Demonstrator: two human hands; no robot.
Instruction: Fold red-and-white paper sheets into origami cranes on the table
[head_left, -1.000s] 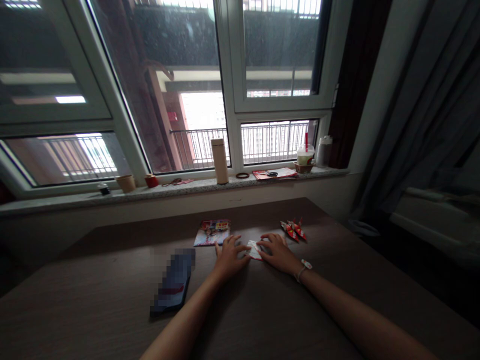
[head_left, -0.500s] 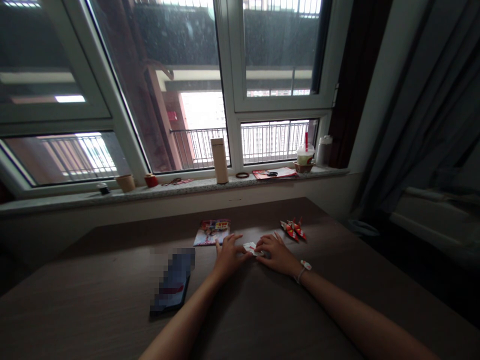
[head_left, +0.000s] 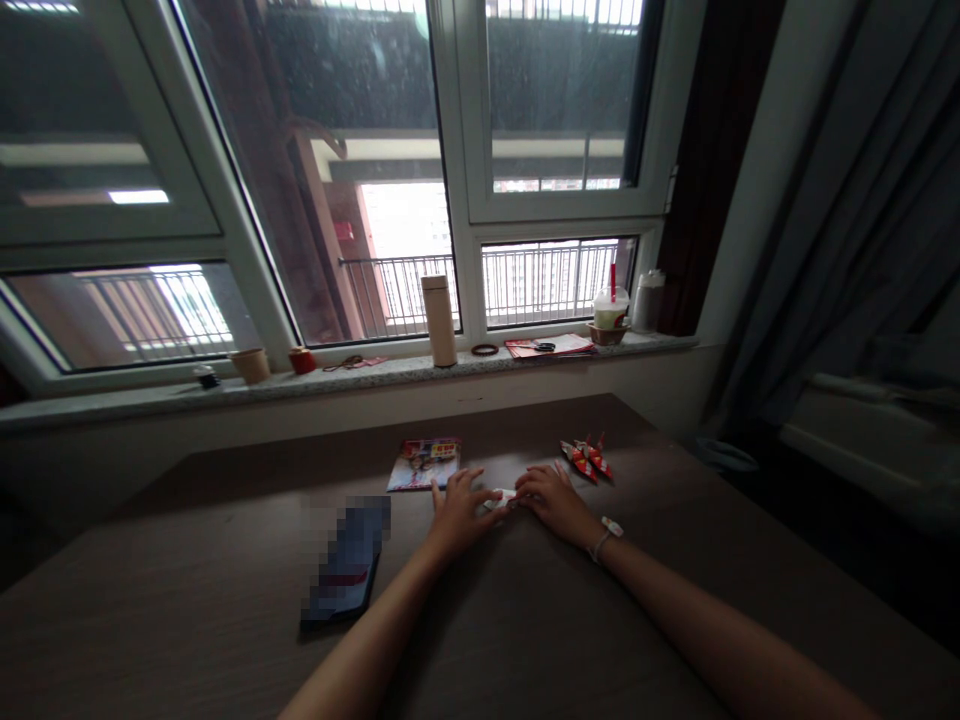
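Observation:
A small piece of white folded paper (head_left: 504, 495) with red marks is on the table between my hands. My left hand (head_left: 459, 512) has its thumb and index finger on the paper's left side, while its other fingers stretch forward. At the right end, my right hand (head_left: 553, 503) pinches the paper between thumb and fingertips. A bracelet (head_left: 606, 537) with a white ornament circles my right wrist. Just beyond that hand stand red and white folded-paper figures (head_left: 587, 460). Behind my left hand lies a colourful printed packet (head_left: 425, 465).
A dark phone (head_left: 347, 565), partly pixelated, lies on the brown table (head_left: 187, 580) left of my left arm. Along the windowsill (head_left: 375, 378) are a beige flask (head_left: 439, 322), scissors (head_left: 541, 347) on red papers, a lidded drink cup (head_left: 610, 308) and several small containers.
The paper between my hands now looks narrower, with less of it showing. My right fingers have drawn closer together at its right end. My left hand has barely moved.

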